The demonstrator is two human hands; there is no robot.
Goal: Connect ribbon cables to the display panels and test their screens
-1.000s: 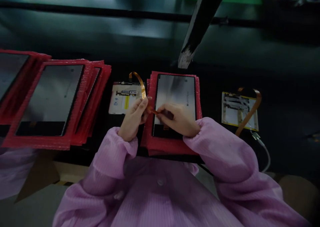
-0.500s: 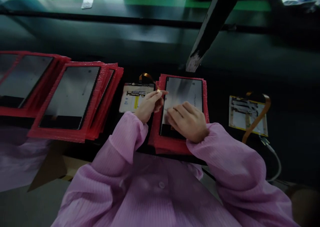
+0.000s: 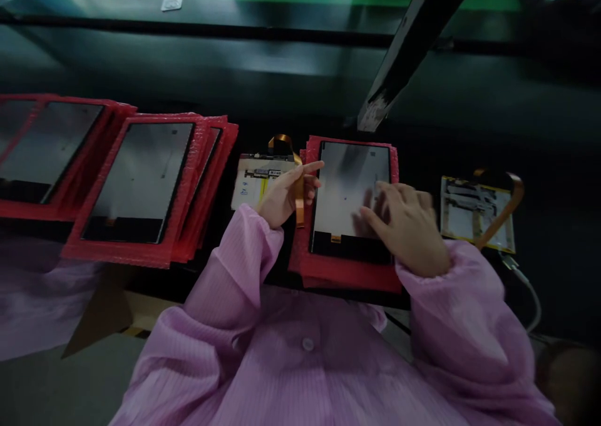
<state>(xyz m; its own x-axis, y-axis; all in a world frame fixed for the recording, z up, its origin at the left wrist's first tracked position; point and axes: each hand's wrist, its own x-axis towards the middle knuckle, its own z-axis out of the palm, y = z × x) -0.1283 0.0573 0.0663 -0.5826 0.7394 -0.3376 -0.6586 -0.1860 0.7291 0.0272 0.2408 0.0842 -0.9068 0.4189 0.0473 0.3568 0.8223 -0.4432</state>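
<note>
My left hand [image 3: 282, 194] is at the left edge of the screen panel, with its index finger stretched out and the other fingers curled. An orange flat ribbon cable [image 3: 299, 204] runs between those fingers, its end hanging down past them. The cable loops up from a small circuit board assembly [image 3: 244, 191] with a white and yellow face, partly hidden behind my left hand. My right hand [image 3: 408, 223] hovers over the right side of the screen panel [image 3: 345, 191], fingers apart and holding nothing. Beneath the panel lies red bubble wrap [image 3: 347, 276].
Stacks of screen panels [image 3: 141, 176] in red bubble wrap [image 3: 117, 254] stand at the left. To the right lies a second board assembly [image 3: 462, 210] with an orange cable and a white cord [image 3: 526, 282]. A dark post [image 3: 399, 57] slants down behind the panel.
My right hand has moved right, off the middle of the panel, and its fingers have opened. The ribbon cable now shows hanging by my left fingers. The view has shifted slightly.
</note>
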